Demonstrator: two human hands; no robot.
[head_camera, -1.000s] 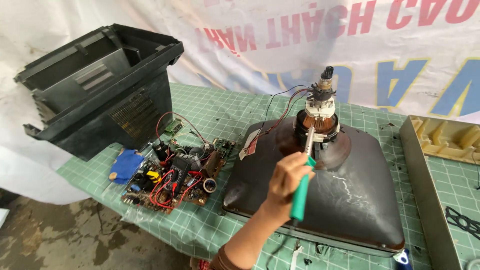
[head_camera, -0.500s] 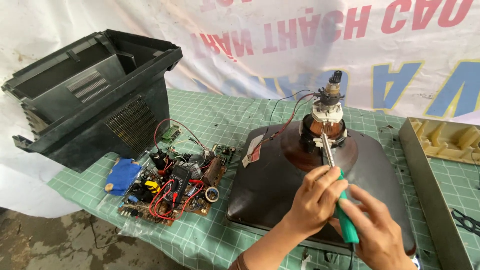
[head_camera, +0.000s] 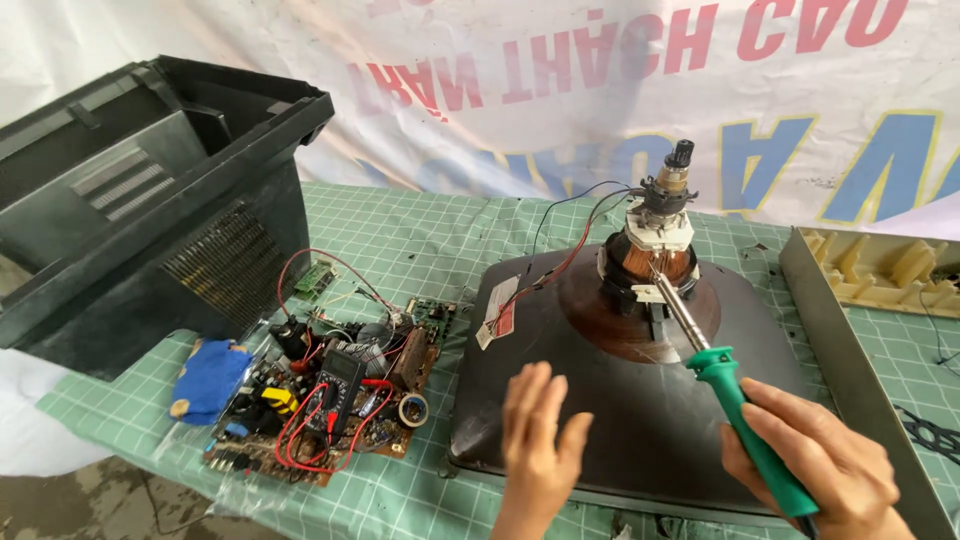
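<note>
A picture tube (head_camera: 640, 410) lies face down on a green cutting mat (head_camera: 420, 240), its neck with a copper deflection coil (head_camera: 655, 255) pointing up. My right hand (head_camera: 810, 465) grips a green-handled soldering iron (head_camera: 745, 425), whose metal tip touches the coil's lower right side. My left hand (head_camera: 540, 440) hovers with fingers spread over the tube's dark near-left flank, holding nothing.
A circuit board (head_camera: 320, 400) with red wires and a small multimeter lies left of the tube, beside a blue cloth (head_camera: 210, 380). A black plastic television casing (head_camera: 140, 200) stands far left. A beige metal-edged tray (head_camera: 880, 280) sits at the right. A printed banner hangs behind.
The soldering iron passed from my left hand to my right hand. My left hand let go and opened, dropping toward the tube's near-left side.
</note>
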